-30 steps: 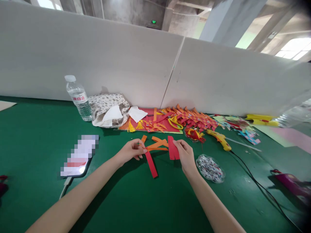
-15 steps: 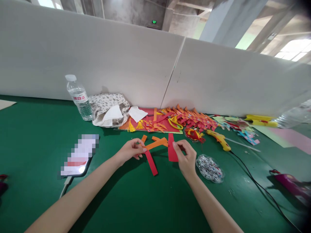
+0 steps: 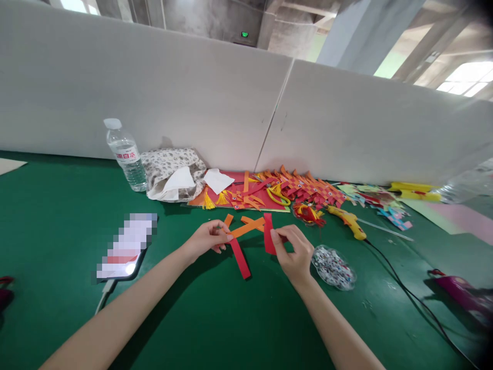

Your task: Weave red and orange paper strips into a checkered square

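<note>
1. Over the green desk [image 3: 254, 329], in the head view, both hands are busy with paper, and they're held up near the middle.
2. On the left side, the left hand [image 3: 210, 237] has its grip pinched, thumb against finger, on a set of paper strips [image 3: 247, 227]: orange ones cross out towards the other hand, while a red one slants down towards the person.
3. Opposite, the right hand [image 3: 296, 253] has a firm thumb-and-finger grip too, clasping a red paper piece [image 3: 268, 236] upright, right by the orange ends; whether they touch, I can't tell!
4. Just beside the right hand sits a clear dish [image 3: 334, 267] full of small black-and-white bits, with a yellow glue gun [image 3: 348, 222] beyond it.
5. Behind the hands, woven red-and-orange paperwork [image 3: 308, 189] lines the foot of the pale partition [image 3: 192, 92].
6. Far left, a water bottle [image 3: 127, 156] stands beside a patterned bag [image 3: 157, 167].
</note>
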{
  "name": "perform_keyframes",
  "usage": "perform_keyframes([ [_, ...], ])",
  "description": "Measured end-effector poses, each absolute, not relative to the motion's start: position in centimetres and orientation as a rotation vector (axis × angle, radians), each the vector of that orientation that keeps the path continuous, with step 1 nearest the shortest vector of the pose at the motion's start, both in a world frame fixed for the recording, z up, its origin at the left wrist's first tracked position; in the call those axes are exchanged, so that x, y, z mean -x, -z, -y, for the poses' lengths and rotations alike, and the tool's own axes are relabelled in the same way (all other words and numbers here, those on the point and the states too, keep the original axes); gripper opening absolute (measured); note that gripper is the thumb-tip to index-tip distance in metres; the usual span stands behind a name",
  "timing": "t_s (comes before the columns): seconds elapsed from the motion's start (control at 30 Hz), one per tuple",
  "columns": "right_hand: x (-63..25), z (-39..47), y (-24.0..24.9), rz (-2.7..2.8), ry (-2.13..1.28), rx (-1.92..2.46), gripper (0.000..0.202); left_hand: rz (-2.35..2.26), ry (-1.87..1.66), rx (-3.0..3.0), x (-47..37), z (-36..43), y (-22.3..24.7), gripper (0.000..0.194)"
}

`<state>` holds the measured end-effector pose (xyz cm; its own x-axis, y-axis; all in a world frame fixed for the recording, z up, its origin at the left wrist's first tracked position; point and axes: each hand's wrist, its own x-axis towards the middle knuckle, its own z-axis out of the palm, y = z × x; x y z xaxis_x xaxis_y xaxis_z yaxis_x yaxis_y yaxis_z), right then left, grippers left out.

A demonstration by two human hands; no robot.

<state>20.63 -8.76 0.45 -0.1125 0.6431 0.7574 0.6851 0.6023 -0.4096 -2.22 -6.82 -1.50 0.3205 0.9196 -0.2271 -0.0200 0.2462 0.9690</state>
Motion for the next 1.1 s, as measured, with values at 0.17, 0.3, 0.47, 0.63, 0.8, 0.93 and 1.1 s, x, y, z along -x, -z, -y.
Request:
perform_keyframes([
  [0.17,-20.6,8.7,-0.4,1.828,0.040,1.095,0.009,-1.039,-0.828,-1.124,2.2,6.7,1.6,0.035],
  [0.3,-20.6,8.6,-0.4,1.847,-0.019,1.123,0.011,-1.035,-0.823,-1.125,2.2,6.7,1.7,0.035],
  [0.47,-20.5,8.4,-0.5,1.855,-0.151,1.153,0.014,-1.038,-0.820,-1.133,2.3,6.7,1.8,0.036],
  [0.63,-20.3,8.3,-0.6,1.831,-0.419,1.189,0.021,-1.040,-0.827,-1.127,2.2,6.7,1.8,0.037],
  [0.8,-19.9,8.1,-0.4,1.809,-0.736,1.242,0.026,-1.036,-0.835,-1.161,2.2,6.7,1.9,0.039],
  [0.93,-19.6,8.1,0.0,1.877,-0.813,1.262,0.025,-1.034,-0.804,-1.202,2.2,6.8,2.0,0.044],
  [1.1,-19.0,8.1,0.7,1.716,-0.951,1.274,0.024,-1.087,-0.815,-1.175,2.1,6.8,2.0,0.037],
])
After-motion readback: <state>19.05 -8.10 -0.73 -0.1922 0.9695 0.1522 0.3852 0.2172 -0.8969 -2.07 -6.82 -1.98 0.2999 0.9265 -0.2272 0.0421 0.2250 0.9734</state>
